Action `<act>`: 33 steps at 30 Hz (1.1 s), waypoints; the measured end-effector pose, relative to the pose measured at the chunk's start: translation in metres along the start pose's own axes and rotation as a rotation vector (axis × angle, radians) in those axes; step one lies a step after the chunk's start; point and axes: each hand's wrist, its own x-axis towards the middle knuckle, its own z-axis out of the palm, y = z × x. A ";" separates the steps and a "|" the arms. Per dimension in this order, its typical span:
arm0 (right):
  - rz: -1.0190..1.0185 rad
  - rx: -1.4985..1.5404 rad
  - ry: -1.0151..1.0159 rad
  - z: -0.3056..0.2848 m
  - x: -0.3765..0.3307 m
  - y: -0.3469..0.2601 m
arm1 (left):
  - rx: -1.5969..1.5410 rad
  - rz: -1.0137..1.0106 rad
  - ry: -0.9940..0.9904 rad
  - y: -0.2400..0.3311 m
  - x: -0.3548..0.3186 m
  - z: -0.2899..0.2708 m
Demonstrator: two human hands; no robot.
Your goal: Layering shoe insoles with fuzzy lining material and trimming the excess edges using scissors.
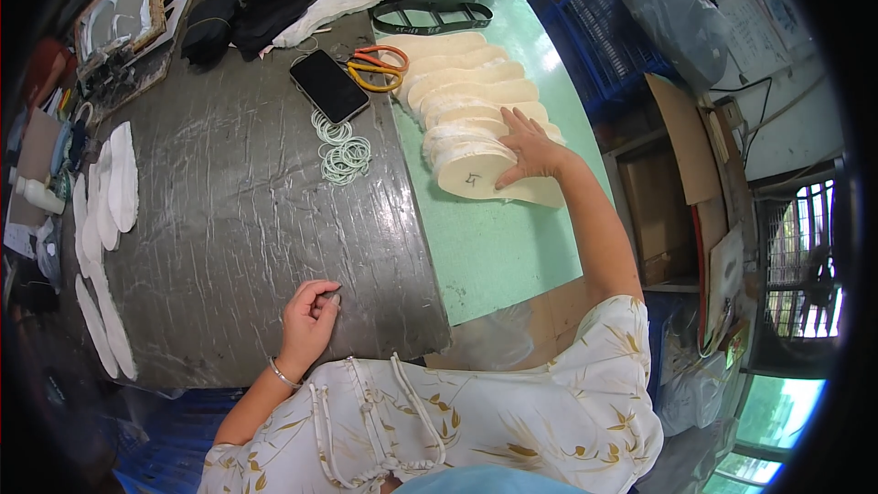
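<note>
Right hand (529,148) stretched out flat, fingers spread and open, palm down on the nearest beige shoe insole (476,176) of an overlapping row of insoles (457,82). Gripping nothing, only pressing on top. Row fanned away beyond the fingertips along a pale green mat (498,247). Just past the far end of the row, a black sole-shaped cutting frame (432,15).

Left hand (309,318) loosely curled, fingers bent inward, holding nothing, resting on a dark grey sheet (229,220) near the body. Thin bracelet (283,373) on that wrist.

Between the two hands, ahead of the left one: a heap of white rings (343,151), a black phone (329,85), and orange-and-yellow scissors (377,67) touching the insole row. Far off to the left hand's outer side, white insoles (108,192) laid in a line along the sheet's edge. Black soles (247,5) piled at the far end.
</note>
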 end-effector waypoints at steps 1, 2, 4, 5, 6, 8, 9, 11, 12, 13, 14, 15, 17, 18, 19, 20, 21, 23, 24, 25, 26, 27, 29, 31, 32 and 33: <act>-0.017 0.008 0.056 0.004 -0.002 0.004 | -0.004 -0.023 -0.006 0.003 0.001 0.001; -0.025 -0.018 0.121 0.002 -0.004 -0.005 | -0.021 -0.030 -0.003 0.004 0.002 0.000; -0.079 0.068 0.248 0.008 -0.007 -0.002 | -0.039 -0.090 -0.008 -0.004 0.003 -0.002; -0.066 0.145 0.277 0.010 -0.013 -0.007 | -0.017 -0.073 -0.012 0.001 0.006 -0.001; -0.055 0.223 0.305 0.012 -0.022 -0.016 | 0.006 -0.057 -0.014 0.008 0.009 0.000; -0.036 0.184 0.360 0.017 -0.037 -0.034 | 0.065 0.083 -0.082 0.014 0.023 0.007; -0.023 0.141 0.363 0.024 -0.044 -0.038 | 0.157 0.182 -0.129 0.028 0.035 0.014; -0.007 0.100 0.362 0.038 -0.049 -0.040 | 0.311 0.369 -0.208 0.050 0.065 0.033; -0.022 0.070 0.375 0.044 -0.048 -0.038 | 0.368 0.459 -0.243 0.056 0.082 0.047; -0.042 0.042 0.390 0.047 -0.047 -0.037 | 0.392 0.538 -0.256 0.064 0.097 0.060; -0.034 0.039 0.392 0.047 -0.050 -0.039 | 0.412 0.621 -0.269 0.072 0.111 0.075; -0.081 0.047 0.361 0.045 -0.054 -0.044 | 0.443 0.694 -0.283 0.078 0.121 0.089; -0.135 0.013 0.275 0.043 -0.062 -0.063 | 0.617 0.823 -0.345 0.095 0.133 0.119; -0.133 0.007 0.271 0.049 -0.068 -0.059 | 0.754 0.888 -0.397 0.110 0.136 0.137; -0.151 -0.038 0.317 0.058 -0.076 -0.048 | 0.906 0.902 -0.412 0.112 0.141 0.157; -0.193 -0.077 0.369 0.062 -0.076 -0.044 | 1.081 0.901 -0.410 0.104 0.150 0.172; -0.112 0.069 0.224 0.042 -0.071 -0.064 | 1.223 0.939 -0.251 0.079 0.168 0.180; -0.077 0.332 0.127 0.020 -0.068 -0.047 | 1.274 0.855 -0.352 0.094 0.179 0.188; -0.036 0.598 0.026 0.009 -0.063 -0.040 | 1.320 0.767 -0.458 0.098 0.181 0.189; 0.079 0.509 0.048 -0.003 -0.051 -0.037 | 1.305 0.803 -0.407 0.091 0.186 0.192; 0.038 0.440 0.204 -0.005 -0.044 -0.023 | 1.257 0.770 -0.460 0.097 0.182 0.196; -0.006 0.380 0.209 -0.013 -0.030 -0.021 | 1.260 0.784 -0.408 0.093 0.184 0.194; -0.043 0.308 0.120 -0.030 -0.004 -0.023 | 1.241 0.825 -0.310 0.088 0.187 0.187; -0.006 0.391 0.053 -0.040 0.020 0.002 | 1.226 0.770 -0.394 0.094 0.188 0.190; 0.040 0.478 -0.015 -0.045 0.029 0.007 | 1.207 0.717 -0.486 0.095 0.189 0.192; 0.007 0.586 0.056 -0.052 0.033 0.010 | 1.233 0.760 -0.442 0.095 0.187 0.193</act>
